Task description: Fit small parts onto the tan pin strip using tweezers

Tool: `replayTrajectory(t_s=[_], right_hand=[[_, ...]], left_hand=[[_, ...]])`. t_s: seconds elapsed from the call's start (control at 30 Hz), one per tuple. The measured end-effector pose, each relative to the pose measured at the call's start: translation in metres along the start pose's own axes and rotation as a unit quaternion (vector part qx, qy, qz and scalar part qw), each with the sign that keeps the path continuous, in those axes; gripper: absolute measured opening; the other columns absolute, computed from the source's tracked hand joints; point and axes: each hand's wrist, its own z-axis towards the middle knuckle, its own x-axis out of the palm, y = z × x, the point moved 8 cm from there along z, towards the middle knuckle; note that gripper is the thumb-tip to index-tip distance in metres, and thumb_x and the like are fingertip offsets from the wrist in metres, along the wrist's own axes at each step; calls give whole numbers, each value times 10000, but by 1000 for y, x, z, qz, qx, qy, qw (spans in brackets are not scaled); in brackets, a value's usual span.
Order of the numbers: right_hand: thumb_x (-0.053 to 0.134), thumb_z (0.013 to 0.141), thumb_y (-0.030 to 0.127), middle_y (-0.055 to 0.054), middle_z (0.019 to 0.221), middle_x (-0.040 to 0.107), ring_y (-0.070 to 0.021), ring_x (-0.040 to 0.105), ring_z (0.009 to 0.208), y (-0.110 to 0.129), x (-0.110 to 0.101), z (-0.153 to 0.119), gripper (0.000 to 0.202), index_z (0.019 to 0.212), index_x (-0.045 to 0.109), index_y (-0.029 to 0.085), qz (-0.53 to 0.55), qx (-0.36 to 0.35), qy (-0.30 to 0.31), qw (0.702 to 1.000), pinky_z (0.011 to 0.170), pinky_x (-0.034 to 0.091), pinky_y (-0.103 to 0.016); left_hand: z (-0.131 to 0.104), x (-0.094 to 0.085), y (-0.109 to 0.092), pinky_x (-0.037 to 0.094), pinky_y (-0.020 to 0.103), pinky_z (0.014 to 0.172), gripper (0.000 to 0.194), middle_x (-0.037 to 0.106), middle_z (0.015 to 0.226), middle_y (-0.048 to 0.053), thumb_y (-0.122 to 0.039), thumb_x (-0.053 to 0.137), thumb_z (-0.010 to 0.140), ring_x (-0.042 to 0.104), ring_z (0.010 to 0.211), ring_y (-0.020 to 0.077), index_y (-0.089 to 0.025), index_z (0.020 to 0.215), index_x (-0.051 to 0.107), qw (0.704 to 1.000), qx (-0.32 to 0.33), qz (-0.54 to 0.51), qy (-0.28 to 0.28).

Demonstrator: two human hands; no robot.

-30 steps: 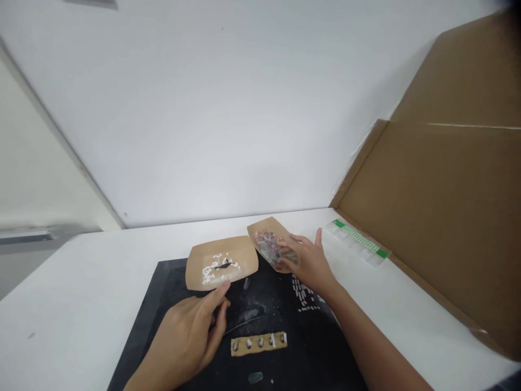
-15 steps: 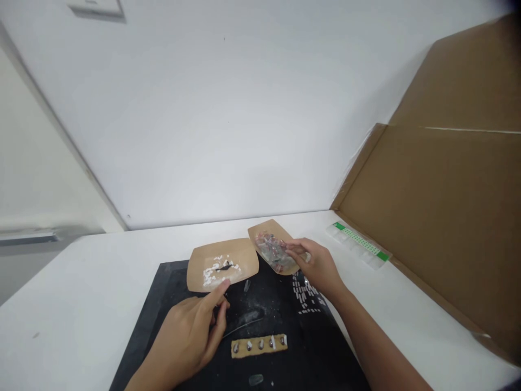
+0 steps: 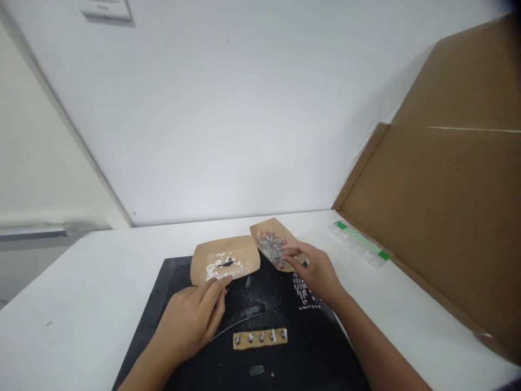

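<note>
Two shallow brown paper trays sit just beyond the hands. Right hand (image 3: 319, 270), fingers loosely curled, touches the near edge of the tilted tray of glossy reddish pieces (image 3: 272, 245); nothing visibly pinched. Left hand (image 3: 190, 320) rests flat on the black mat (image 3: 325, 347), fingertips at the tray of white crumbs (image 3: 226, 259), its long axis crosswise.

Right hand (image 3: 316, 270) reaches into a paper tray (image 3: 272, 245); left hand (image 3: 191, 318) rests on black mat (image 3: 317, 347).

Left hand (image 3: 188, 321) lies palm down, near and left, fingers (image 3: 217, 287) loosely curled forward. Right hand (image 3: 316, 270) reaches farther right, forearm extended, fingers bent in a pinch.
</note>
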Motion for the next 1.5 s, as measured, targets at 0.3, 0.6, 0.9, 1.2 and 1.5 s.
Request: replayTrajectory(t_s=[0.3,0.6,0.9,1.2,1.5], right_hand=[[669,917,351,-12,932,781,-228,731,838,4,6,-5,116,972,748,287,31,11,29,999,791,578,-356],[677,929,286,-20,892,724,-213,685,888,19,4,-6,78,885,739,266,23,-79,32,996,843,537,-354],[712,922,293,7,886,742,-192,693,816,19,4,-9,218,1138,683,293,15,-78,22,997,833,542,-369],[725,923,294,14,906,763,-194,698,886,27,5,-13,30,942,706,280,12,-145,24,989,882,499,-388],[711,928,281,4,888,747,-204,688,865,23,12,-12,105,870,630,249,3,-122,52,991,894,464,-398]], left_hand=[[-6,9,28,553,254,578,577,785,1022,41,-83,382,984,747,633,175,-232,1533,288,992,-119,-34,26],[-10,20,39,556,255,561,791,698,1226,124,39,343,861,752,808,194,-203,1592,163,979,-186,-70,46],[5,11,-2,571,459,941,299,575,1223,122,-236,479,1017,562,1170,284,-223,1305,555,986,-7,-106,125],[0,25,-11,533,367,738,242,601,981,75,-243,433,1064,584,927,234,-211,1088,672,973,42,-119,191],[-4,29,-8,514,364,774,204,599,938,57,-313,547,1014,572,954,244,-259,1057,739,956,3,-154,248]])
